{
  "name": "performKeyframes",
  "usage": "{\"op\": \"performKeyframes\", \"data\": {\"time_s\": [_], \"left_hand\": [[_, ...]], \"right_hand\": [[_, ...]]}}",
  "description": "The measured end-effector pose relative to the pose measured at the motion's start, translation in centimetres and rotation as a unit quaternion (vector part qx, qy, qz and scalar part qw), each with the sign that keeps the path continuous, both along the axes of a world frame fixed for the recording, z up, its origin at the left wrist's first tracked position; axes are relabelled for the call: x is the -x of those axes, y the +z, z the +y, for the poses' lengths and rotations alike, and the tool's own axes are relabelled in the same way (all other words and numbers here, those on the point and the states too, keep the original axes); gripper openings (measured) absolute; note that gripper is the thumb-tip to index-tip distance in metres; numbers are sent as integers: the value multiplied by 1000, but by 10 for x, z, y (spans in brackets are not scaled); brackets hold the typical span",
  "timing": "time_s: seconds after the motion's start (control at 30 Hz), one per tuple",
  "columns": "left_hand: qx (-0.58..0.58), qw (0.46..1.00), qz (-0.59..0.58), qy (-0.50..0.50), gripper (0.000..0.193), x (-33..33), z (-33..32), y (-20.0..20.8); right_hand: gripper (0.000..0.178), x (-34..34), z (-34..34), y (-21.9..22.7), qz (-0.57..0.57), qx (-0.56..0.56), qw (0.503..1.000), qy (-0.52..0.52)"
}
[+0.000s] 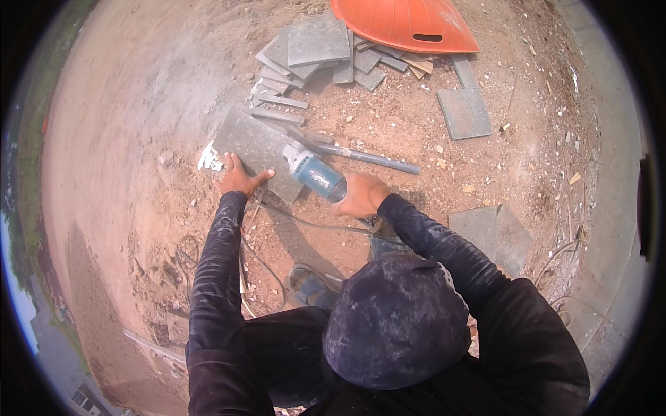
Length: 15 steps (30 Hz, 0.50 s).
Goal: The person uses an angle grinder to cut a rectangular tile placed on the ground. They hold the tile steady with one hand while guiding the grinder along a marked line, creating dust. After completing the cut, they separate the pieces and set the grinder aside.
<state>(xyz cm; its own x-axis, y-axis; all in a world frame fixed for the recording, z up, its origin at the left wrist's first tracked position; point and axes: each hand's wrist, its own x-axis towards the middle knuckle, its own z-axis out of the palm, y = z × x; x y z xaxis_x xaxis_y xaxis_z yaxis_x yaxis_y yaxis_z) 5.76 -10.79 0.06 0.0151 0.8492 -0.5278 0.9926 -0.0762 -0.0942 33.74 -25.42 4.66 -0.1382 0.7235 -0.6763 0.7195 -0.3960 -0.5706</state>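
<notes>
A blue angle grinder (319,177) with a grey head is in my right hand (362,194), whose fingers wrap round its rear body. The grinder's head lies over the right side of a square grey paving tile (251,142); its disc is hidden from here. On the tile's near left edge rests my left hand (239,179), fingers spread and thumb stretched toward the grinder. White dust or paint marks the ground by the tile's left corner. A long grey bar (381,161) lies just beyond the grinder.
Farther off is a pile of grey tiles (318,41) and cut strips, beside an orange plastic tub (409,24) with a slot. Single tiles (463,113) lie on the right. A cable (312,223) crosses the sandy ground near my sandalled foot (312,286).
</notes>
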Motion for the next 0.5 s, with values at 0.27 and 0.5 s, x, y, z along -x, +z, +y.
{"op": "performKeyframes", "data": {"time_s": [0.27,0.5], "left_hand": [[-12,1000,-10,5,140,3,-1,-7],[-32,998,-43,-26,136,16,1,-25]], "right_hand": [[67,3,-16,3,-5,-58,996,-63],[54,20,13,-3,-1,-83,992,-91]]}}
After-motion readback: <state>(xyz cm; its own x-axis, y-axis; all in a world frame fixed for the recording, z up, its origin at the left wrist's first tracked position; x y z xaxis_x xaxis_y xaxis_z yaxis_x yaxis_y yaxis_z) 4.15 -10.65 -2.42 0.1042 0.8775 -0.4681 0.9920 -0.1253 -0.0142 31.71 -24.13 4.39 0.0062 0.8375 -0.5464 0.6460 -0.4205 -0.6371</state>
